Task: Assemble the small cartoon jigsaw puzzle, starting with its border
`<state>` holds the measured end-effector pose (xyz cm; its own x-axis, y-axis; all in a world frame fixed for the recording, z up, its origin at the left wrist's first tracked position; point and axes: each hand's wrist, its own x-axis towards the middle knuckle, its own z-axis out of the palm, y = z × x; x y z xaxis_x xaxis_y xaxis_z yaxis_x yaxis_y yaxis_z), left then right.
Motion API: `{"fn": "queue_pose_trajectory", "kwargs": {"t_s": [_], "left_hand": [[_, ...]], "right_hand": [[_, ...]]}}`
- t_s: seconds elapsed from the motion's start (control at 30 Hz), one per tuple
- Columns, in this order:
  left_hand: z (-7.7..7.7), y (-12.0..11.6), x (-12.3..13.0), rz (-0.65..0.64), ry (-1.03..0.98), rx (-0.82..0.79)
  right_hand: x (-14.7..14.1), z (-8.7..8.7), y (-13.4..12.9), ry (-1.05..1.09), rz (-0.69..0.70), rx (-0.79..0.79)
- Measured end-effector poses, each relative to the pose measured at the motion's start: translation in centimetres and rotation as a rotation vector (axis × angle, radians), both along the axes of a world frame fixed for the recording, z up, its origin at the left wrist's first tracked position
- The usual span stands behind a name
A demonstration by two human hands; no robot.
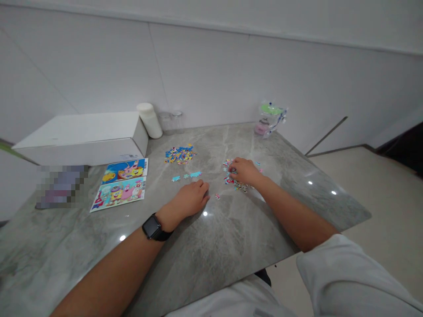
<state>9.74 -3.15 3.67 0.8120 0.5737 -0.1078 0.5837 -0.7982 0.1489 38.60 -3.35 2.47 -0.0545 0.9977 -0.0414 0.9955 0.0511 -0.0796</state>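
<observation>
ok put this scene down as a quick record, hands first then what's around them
left hand: resting on table, black watch on wrist
right hand: at mixed puzzle pile; grip on any piece hidden
loose piece: between the hands
second pile: farther back, largely blue and yellow
picture sheet: at left, two cartoon scenes
toward back: white box, white cylinder, clear bag

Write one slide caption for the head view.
Right hand at a pile of jigsaw pieces, left hand near turquoise pieces.
</observation>
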Motion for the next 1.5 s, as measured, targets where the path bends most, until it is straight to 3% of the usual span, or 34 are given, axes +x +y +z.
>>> {"fn": "queue_pose_trajectory", "kwargs": {"t_s": [0.27,0.6,0.87,1.1,1.2,1.3,1.4,1.5], "left_hand": [[1.7,1.1,-1.5,-0.002,-0.048,0.0],[8.1,7.3,-10.1,0.347,-0.442,0.114],[10.6,6.3,-12.4,0.418,-0.544,0.146],[12.1,5.3,-13.0,0.462,-0.601,0.13],[12.3,5.2,-13.1,0.482,-0.643,0.113],[12.2,5.2,-12.9,0.477,-0.708,0.107],[12.1,5.1,-12.4,0.468,-0.765,0.1],[12.1,4.8,-11.7,0.458,-0.821,0.084]], "right_hand": [[-0.5,1.0,3.1,-0.07,0.053,-0.155],[0.9,2.3,3.7,-0.102,-0.022,-0.172],[0.0,1.4,4.5,-0.152,0.114,-0.269],[0.5,1.9,4.5,-0.034,0.151,-0.261],[-0.3,3.6,4.2,0.234,0.16,-0.249],[-2.3,6.8,4.2,0.665,0.26,-0.215],[-5.9,10.7,4.0,0.937,0.332,-0.087],[-10.3,13.8,3.3,1.076,0.426,-0.039]]}}
